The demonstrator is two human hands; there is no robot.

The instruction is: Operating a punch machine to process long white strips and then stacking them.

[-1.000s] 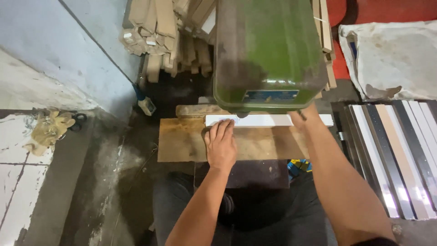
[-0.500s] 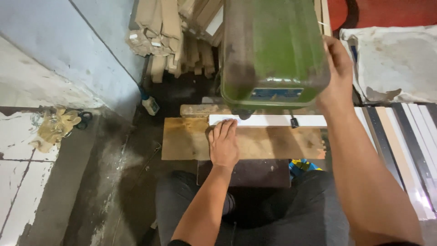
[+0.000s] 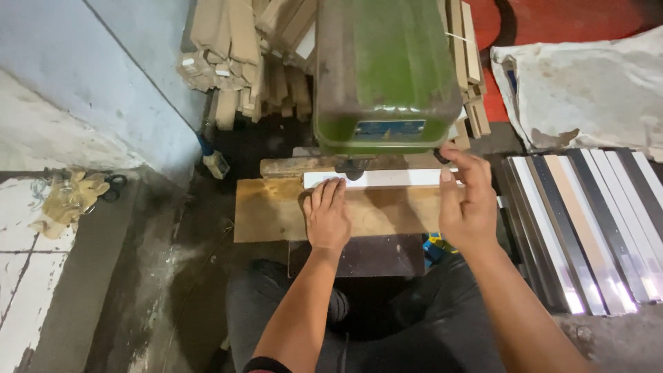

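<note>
My left hand (image 3: 327, 215) lies flat on a brown wooden board (image 3: 273, 211), its fingertips pressing the near edge of a long white strip (image 3: 400, 177). The strip lies crosswise under the head of a green drill press (image 3: 383, 69). My right hand (image 3: 467, 200) hovers at the right end of the strip, fingers apart, thumb and forefinger close to a small dark knob (image 3: 439, 156) at the machine's lower right corner. It grips nothing that I can see.
Several long white, black and tan strips (image 3: 594, 228) lie stacked at the right. Wooden slats (image 3: 235, 48) are piled behind the machine. A white sack (image 3: 587, 83) lies at the far right. Yellowish gloves (image 3: 69, 197) rest on the left ledge. My legs are below the board.
My right hand has come down from the machine's upper right side to the strip's right end. The left hand has stayed on the strip.
</note>
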